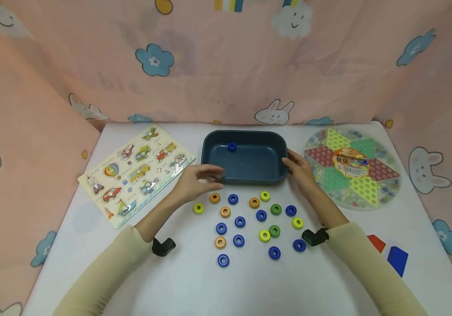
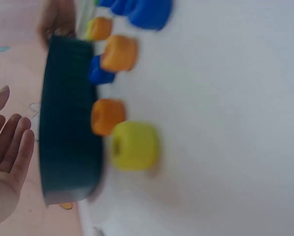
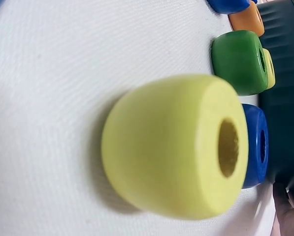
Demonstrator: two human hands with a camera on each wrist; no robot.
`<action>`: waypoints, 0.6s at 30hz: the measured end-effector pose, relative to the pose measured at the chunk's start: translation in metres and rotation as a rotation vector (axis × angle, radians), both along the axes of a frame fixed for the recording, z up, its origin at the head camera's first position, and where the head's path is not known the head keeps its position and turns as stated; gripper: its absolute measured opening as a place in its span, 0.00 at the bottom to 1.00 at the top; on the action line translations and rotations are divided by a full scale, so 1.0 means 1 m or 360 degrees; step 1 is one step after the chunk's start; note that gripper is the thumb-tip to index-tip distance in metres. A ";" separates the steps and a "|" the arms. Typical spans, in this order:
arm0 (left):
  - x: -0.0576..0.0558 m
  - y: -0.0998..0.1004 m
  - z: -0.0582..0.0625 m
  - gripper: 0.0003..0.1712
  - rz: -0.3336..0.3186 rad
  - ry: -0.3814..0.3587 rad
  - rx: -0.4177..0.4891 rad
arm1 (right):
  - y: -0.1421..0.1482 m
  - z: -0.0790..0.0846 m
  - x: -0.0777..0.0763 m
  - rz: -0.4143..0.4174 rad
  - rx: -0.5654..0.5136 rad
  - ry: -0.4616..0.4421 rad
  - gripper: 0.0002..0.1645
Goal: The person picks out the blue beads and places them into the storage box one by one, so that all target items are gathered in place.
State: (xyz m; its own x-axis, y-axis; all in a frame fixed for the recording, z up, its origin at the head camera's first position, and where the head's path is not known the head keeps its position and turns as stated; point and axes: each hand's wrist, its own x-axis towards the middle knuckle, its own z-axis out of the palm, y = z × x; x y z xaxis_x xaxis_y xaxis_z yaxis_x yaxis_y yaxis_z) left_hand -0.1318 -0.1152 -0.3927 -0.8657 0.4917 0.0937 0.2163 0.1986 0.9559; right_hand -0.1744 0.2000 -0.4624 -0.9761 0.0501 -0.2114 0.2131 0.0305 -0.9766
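Observation:
A dark blue-green rectangular tray (image 1: 249, 180) stands at the far middle of the table, with one blue ring-shaped bead (image 1: 232, 147) inside. My right hand (image 1: 301, 170) holds the tray's right end at the rim, thumb and fingers at the edge. My left hand (image 1: 199, 181) hovers at the front left corner, holding nothing. In the left wrist view its fingers (image 2: 11, 145) are spread loosely, apart from the tray wall (image 2: 68, 123). Blue, orange, yellow and green beads lie scattered before the tray, including a yellow bead (image 3: 176, 147) close to the right wrist camera.
On the left lies a picture puzzle board (image 1: 135, 173) in clear wrap. A round Chinese checkers board (image 1: 352, 169), packed with marbles, lies on the right. Red (image 1: 376, 243) and blue flat pieces (image 1: 397, 260) are near the right edge. A patterned pink cloth (image 1: 226, 66) hangs behind.

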 end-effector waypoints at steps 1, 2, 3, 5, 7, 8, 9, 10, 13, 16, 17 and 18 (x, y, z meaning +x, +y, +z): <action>0.008 -0.001 -0.001 0.21 -0.0020 -0.0024 -0.0025 | 0.000 0.001 0.000 0.0001 -0.0008 -0.0001 0.30; 0.016 -0.003 -0.003 0.20 -0.0038 -0.0052 -0.0050 | 0.000 0.001 0.000 0.0007 -0.0015 -0.0002 0.30; 0.022 -0.005 -0.006 0.20 -0.0060 -0.0088 -0.0072 | 0.000 0.002 0.000 0.0008 -0.0027 -0.0006 0.30; 0.033 -0.009 -0.024 0.20 -0.0094 -0.0143 -0.0113 | -0.001 0.006 0.001 0.0020 -0.0022 -0.0013 0.30; 0.043 -0.011 -0.042 0.20 -0.0130 -0.0175 -0.0167 | -0.002 0.007 0.001 0.0020 -0.0025 -0.0012 0.30; 0.048 -0.012 -0.051 0.20 -0.0149 -0.0178 -0.0193 | -0.001 0.007 0.001 0.0021 -0.0024 -0.0010 0.30; 0.052 -0.012 -0.058 0.20 -0.0180 -0.0164 -0.0209 | -0.001 0.007 0.001 0.0021 -0.0023 -0.0004 0.30; 0.057 -0.011 -0.063 0.19 -0.0204 -0.0149 -0.0211 | -0.001 0.007 0.001 0.0015 -0.0017 0.0008 0.30; 0.069 -0.007 -0.060 0.18 -0.0273 -0.0118 -0.0230 | 0.000 0.003 0.000 -0.0001 -0.0003 0.0019 0.30; 0.076 -0.004 -0.051 0.18 -0.0316 -0.0107 -0.0239 | 0.000 0.001 0.000 -0.0027 0.0007 -0.0022 0.31; 0.077 -0.003 -0.050 0.19 -0.0323 -0.0105 -0.0253 | 0.000 0.001 0.000 -0.0025 0.0017 -0.0033 0.31; 0.078 -0.003 -0.049 0.19 -0.0329 -0.0099 -0.0267 | 0.000 0.000 -0.001 -0.0027 0.0019 -0.0043 0.31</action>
State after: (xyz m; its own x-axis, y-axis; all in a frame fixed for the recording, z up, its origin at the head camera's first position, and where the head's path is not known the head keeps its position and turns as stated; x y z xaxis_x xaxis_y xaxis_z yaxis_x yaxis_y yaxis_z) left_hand -0.0533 -0.1178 -0.4414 -0.7467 0.6629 -0.0546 0.2105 0.3132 0.9261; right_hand -0.1749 0.2002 -0.4621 -0.9690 0.0695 -0.2371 0.2401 0.0380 -0.9700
